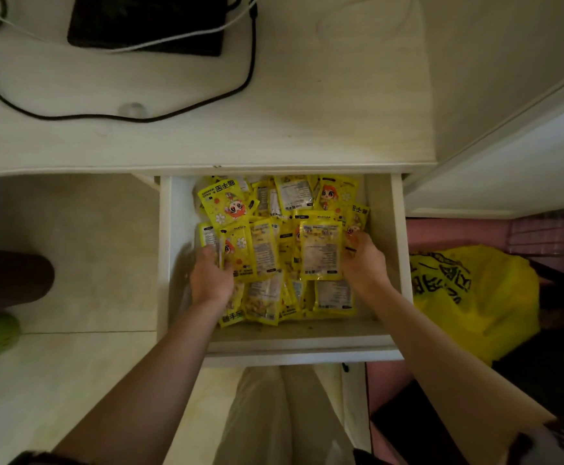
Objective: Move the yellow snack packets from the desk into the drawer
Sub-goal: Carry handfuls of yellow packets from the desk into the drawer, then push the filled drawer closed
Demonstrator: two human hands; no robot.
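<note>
Pale trouser legs (273, 414) hang at the near edge, smooth cloth seen from above. Two bare forearms reach forward from there into an open white drawer (307, 344), a shallow box with flat painted walls, its near lip just past the knees.

Left hand (211, 280) lies on the near left of the heap, its fingers curled down over the edge of a packet; whether it truly grips or only presses, I cannot tell. Right hand (362, 260) sits on the right side of the heap, fingers bent against the edge of one flat packet (320, 250) that lies label-up on top; again a firm hold cannot be made out.

Yellow snack packets (273, 229) fill most of the drawer in a loose overlapping pile: glossy, rectangular, crinkled foil pouches, some showing a cartoon figure, some a printed white label. All that show lie inside the drawer.

Right of the drawer, on the floor side, slumps a crumpled yellow plastic bag (475, 297) with dark lettering.

Farther on runs the desk (307, 112), pale with a faint wood grain. On its far left rests a flat black rectangular device (146, 25), with a black cable (250, 78) looping around it and a thin white cable (173, 41) crossing it.
</note>
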